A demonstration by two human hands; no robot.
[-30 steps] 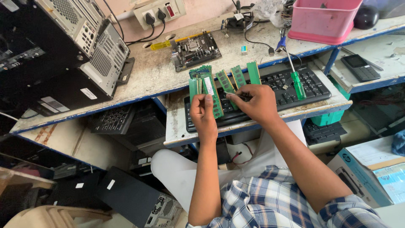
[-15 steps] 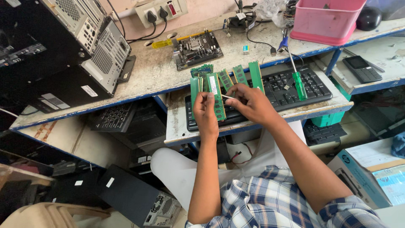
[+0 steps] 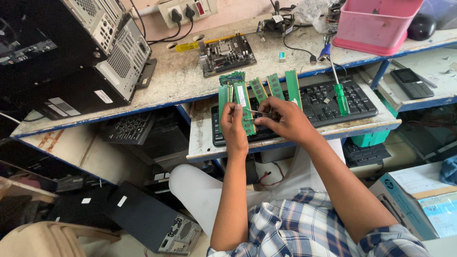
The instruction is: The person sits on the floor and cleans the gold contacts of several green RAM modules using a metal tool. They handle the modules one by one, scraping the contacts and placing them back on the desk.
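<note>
Far left on the worktop: a computer case lies on its side on the pale worktop, its grey vented back panel facing the middle.
Back wall: a power strip with black plugs pushed in.
Worktop centre: a bare motherboard lies flat, a yellow-handled tool just beside its left edge.
Lower shelf: a black keyboard lies along it, and a row of green memory sticks rests on the keys.
Left hand: the left hand holds one green memory stick upright-lengthwise over the keyboard, thumb and fingers pinching its lower end; a white label shows on the stick's upper half.
Right hand: the right hand is just beside the left, its grip pinched on a thin metal tool whose tip touches the held stick.
Right of the hands: a green-handled screwdriver lies across the keyboard's right part.
Upper right: a pink plastic tub stands on the worktop, a black phone on the next shelf.
Bottom right: a cardboard box near the person's checked sleeve.
</note>
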